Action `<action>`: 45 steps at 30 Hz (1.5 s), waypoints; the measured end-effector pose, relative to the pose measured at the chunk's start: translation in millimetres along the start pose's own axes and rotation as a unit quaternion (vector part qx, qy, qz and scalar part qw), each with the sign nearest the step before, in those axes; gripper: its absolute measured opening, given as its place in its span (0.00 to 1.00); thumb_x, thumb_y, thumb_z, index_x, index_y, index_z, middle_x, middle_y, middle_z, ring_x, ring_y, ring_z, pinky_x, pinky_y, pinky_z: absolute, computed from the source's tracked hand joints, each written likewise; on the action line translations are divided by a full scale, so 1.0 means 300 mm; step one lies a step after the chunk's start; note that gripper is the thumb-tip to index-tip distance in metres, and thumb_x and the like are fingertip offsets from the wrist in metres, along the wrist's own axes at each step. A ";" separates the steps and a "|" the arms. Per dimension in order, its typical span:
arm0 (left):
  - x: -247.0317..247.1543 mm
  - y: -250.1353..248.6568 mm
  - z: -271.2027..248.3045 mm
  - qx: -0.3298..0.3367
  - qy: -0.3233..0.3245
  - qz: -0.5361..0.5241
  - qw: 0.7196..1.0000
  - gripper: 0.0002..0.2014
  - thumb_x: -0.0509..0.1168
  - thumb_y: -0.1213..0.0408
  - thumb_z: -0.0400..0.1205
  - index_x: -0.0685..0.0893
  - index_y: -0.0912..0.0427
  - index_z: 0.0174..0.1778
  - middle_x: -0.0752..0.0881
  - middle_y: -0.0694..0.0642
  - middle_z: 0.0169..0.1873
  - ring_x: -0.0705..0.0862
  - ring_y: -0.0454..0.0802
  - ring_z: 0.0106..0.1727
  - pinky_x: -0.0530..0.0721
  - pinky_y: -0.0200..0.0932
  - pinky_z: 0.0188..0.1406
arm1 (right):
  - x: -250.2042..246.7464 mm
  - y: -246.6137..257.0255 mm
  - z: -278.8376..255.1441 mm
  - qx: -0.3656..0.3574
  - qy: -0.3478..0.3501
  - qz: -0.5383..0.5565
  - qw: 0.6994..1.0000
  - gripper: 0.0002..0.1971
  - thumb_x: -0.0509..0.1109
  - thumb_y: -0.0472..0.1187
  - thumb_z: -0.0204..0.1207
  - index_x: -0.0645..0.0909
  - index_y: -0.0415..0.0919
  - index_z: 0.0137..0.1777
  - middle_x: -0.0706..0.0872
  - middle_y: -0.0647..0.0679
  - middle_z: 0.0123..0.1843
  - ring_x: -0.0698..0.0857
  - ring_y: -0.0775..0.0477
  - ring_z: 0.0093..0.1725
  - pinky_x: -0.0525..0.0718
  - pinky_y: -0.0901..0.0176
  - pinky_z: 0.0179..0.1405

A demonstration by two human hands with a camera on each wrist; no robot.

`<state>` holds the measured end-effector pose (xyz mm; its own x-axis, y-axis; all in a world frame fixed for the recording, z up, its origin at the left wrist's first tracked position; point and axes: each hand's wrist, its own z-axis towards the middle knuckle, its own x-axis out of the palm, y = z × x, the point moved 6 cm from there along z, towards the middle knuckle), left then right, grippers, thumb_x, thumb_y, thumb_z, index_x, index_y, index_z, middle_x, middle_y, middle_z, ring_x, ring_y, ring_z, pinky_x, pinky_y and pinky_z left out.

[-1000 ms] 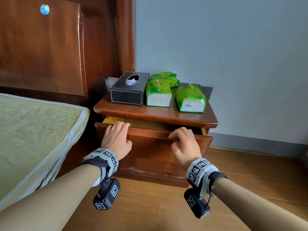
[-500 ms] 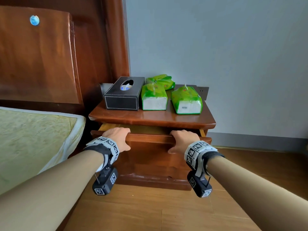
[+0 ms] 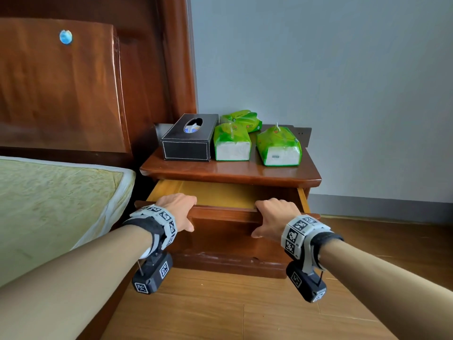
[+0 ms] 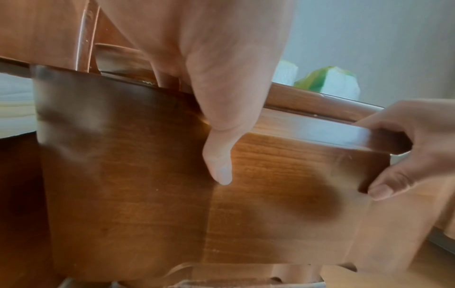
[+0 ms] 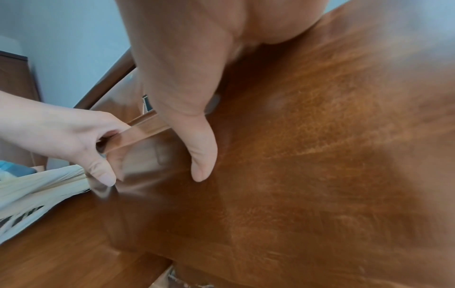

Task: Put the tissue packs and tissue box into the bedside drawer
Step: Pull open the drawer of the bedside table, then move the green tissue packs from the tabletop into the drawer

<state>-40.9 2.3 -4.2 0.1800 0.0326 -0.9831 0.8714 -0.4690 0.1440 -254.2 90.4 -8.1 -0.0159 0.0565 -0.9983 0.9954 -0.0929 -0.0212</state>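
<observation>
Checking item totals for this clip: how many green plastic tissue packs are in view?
3, all on the nightstand top: one beside the black tissue box, one at right, one behind, partly hidden.

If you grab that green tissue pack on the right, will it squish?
Probably. The right-hand green tissue pack has a soft, crinkly plastic wrapper, so it likely gives under fingers. It looks light for its size. Its flat base on the nightstand suggests it won't roll.

No wording can be read anywhere: the print on the green tissue packs (image 3: 279,146) is too small to make out (the wristbands (image 3: 297,229) carry only black-and-white square marker patterns).
</observation>
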 end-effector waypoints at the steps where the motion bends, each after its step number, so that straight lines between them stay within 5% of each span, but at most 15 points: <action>1: 0.004 -0.002 -0.020 0.004 0.003 0.001 1.000 0.30 0.75 0.46 0.72 0.76 0.52 0.67 0.85 0.52 0.54 0.84 0.55 0.55 0.81 0.49 0.50 | 0.002 0.009 -0.020 -0.006 0.002 -0.002 1.000 0.28 0.77 0.66 0.62 0.76 0.48 0.53 0.84 0.51 0.47 0.84 0.44 0.46 0.83 0.50 0.45; 18: 0.035 -0.058 -0.202 0.046 0.068 0.042 0.996 0.29 0.77 0.48 0.70 0.77 0.53 0.63 0.86 0.52 0.52 0.84 0.54 0.50 0.80 0.47 0.42 | 0.063 0.047 -0.182 -0.053 0.025 0.017 0.998 0.26 0.75 0.67 0.61 0.74 0.50 0.49 0.84 0.53 0.43 0.83 0.47 0.41 0.86 0.48 0.44; 23: 0.017 -0.059 -0.170 0.036 0.176 0.007 0.984 0.34 0.77 0.51 0.71 0.74 0.57 0.70 0.82 0.55 0.60 0.82 0.57 0.58 0.83 0.52 0.52 | 0.046 0.019 -0.167 -0.054 0.066 0.071 0.994 0.30 0.65 0.76 0.63 0.79 0.51 0.50 0.84 0.53 0.45 0.83 0.49 0.43 0.86 0.49 0.46; 26: -0.035 -0.085 -0.144 0.058 0.256 -0.012 0.965 0.35 0.77 0.49 0.72 0.76 0.59 0.72 0.82 0.54 0.60 0.81 0.53 0.54 0.79 0.46 0.49 | -0.009 -0.030 -0.148 -0.041 0.106 0.178 0.977 0.35 0.55 0.78 0.67 0.83 0.51 0.56 0.86 0.53 0.51 0.85 0.49 0.50 0.84 0.47 0.55; 29: -0.103 -0.120 -0.117 0.094 0.291 -0.020 0.952 0.33 0.77 0.46 0.70 0.80 0.52 0.70 0.84 0.49 0.62 0.80 0.47 0.53 0.79 0.42 0.49 | -0.081 -0.078 -0.111 -0.033 0.135 0.212 0.967 0.33 0.55 0.77 0.68 0.85 0.50 0.51 0.88 0.54 0.48 0.86 0.51 0.50 0.83 0.46 0.59; 32: -0.206 -0.156 -0.042 0.121 0.205 -0.113 0.965 0.20 0.74 0.46 0.72 0.87 0.49 0.57 0.89 0.47 0.52 0.85 0.45 0.50 0.83 0.45 0.53 | -0.186 -0.109 -0.065 -0.043 0.065 0.179 0.981 0.28 0.57 0.73 0.71 0.86 0.52 0.47 0.89 0.57 0.44 0.87 0.53 0.46 0.85 0.48 0.54; 36: -0.489 -0.140 0.131 0.121 -0.128 -0.238 0.955 0.08 0.65 0.55 0.75 0.89 0.47 0.40 0.89 0.41 0.40 0.87 0.47 0.46 0.83 0.43 0.47 | -0.399 -0.204 0.034 -0.006 -0.198 0.183 0.963 0.14 0.61 0.61 0.75 0.83 0.57 0.49 0.86 0.62 0.45 0.85 0.54 0.45 0.84 0.53 0.44; 38: -0.588 -0.132 0.228 0.106 -0.212 -0.251 0.938 0.07 0.64 0.55 0.73 0.88 0.47 0.36 0.90 0.43 0.39 0.87 0.51 0.44 0.85 0.45 0.46 | -0.474 -0.255 0.107 0.018 -0.279 0.185 0.942 0.09 0.64 0.54 0.75 0.83 0.55 0.50 0.84 0.62 0.45 0.83 0.53 0.47 0.79 0.56 0.41; 41: -0.624 -0.146 0.398 0.078 -0.178 -0.184 0.964 0.14 0.63 0.48 0.73 0.83 0.56 0.31 0.88 0.55 0.37 0.85 0.61 0.43 0.82 0.46 0.41 | -0.494 -0.316 0.244 0.094 -0.269 0.161 0.945 0.11 0.65 0.54 0.74 0.83 0.51 0.50 0.84 0.57 0.49 0.81 0.49 0.54 0.79 0.53 0.45; 45: -0.544 -0.194 0.478 0.089 -0.076 -0.134 0.984 0.23 0.61 0.36 0.76 0.79 0.56 0.38 0.86 0.59 0.51 0.83 0.62 0.55 0.73 0.48 0.44 | -0.411 -0.332 0.362 0.195 -0.105 0.147 0.964 0.27 0.61 0.71 0.68 0.78 0.47 0.49 0.80 0.50 0.53 0.76 0.44 0.59 0.80 0.46 0.54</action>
<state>-186.5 -102.1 131.8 -0.1273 0.0495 -0.9906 0.7826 -0.6086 -0.1310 -361.5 -15.4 111.1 0.2013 -0.2285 -0.9525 0.8498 -0.4429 0.2859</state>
